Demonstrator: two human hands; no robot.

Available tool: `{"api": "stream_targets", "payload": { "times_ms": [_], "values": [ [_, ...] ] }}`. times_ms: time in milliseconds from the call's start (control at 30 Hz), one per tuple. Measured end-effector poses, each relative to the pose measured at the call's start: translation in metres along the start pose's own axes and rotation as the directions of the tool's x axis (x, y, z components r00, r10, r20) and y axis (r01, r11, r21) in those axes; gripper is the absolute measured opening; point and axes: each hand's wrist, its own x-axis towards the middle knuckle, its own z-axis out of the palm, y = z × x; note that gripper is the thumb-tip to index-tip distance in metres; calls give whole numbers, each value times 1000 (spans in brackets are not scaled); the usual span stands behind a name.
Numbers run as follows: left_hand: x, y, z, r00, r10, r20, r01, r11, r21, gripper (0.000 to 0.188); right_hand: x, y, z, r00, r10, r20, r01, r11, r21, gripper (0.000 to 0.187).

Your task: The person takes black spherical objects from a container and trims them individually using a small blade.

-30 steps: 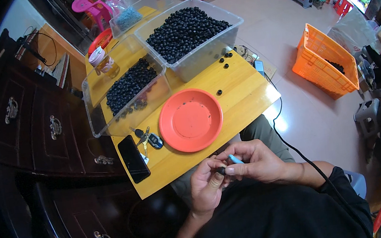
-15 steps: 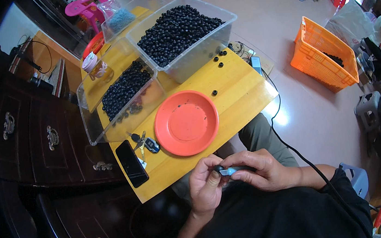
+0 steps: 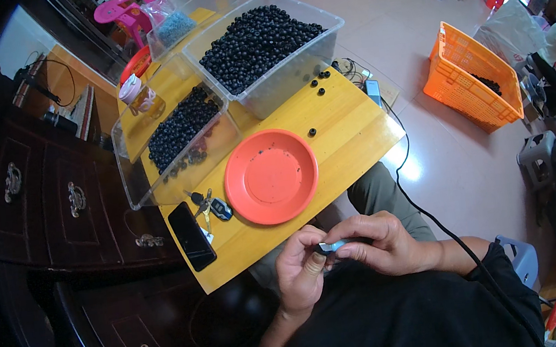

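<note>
Over my lap, my left hand [image 3: 298,271] pinches a small black round piece [image 3: 321,251] between thumb and fingers; most of it is hidden. My right hand [image 3: 389,246] is closed on a small trimming knife [image 3: 338,244] with a light blue body and a short metal blade. The blade lies against the black piece, and the two hands nearly touch. Just beyond them, a shallow red plastic basin [image 3: 275,207] with a few dark crumbs sits on the yellow wooden table [image 3: 356,139].
A large clear bin [image 3: 285,78] and a lower clear bin [image 3: 215,154] hold many black pieces. Several loose ones lie by the table's far right edge. A phone [image 3: 192,237], keys [image 3: 208,208] and a lidded cup [image 3: 140,96] are at left. An orange basket [image 3: 473,95] stands on the floor.
The knife's blade has tilted and shifted slightly over the black piece, which has turned a little in my left fingers. Both hands stay in nearly the same place.
</note>
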Motion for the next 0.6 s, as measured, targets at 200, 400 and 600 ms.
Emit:
{"api": "stream_targets", "payload": {
  "times_ms": [200, 400, 600],
  "values": [
    [-1, 1, -2, 996, -88, -19, 83, 978, -192, 23, 0, -3, 6, 986, 169, 10, -159, 909, 386, 27],
    [-2, 1, -3, 998, -58, -5, 57, 986, -158, 22, 3, -5, 5, 999, -33, 19, 32, 999, 40, 30],
    [-2, 1, -4, 999, -38, 10, 39, 991, -129, 21, 3, -8, 4, 999, -33, 17, 33, 999, 5, 27]
  ]
}}
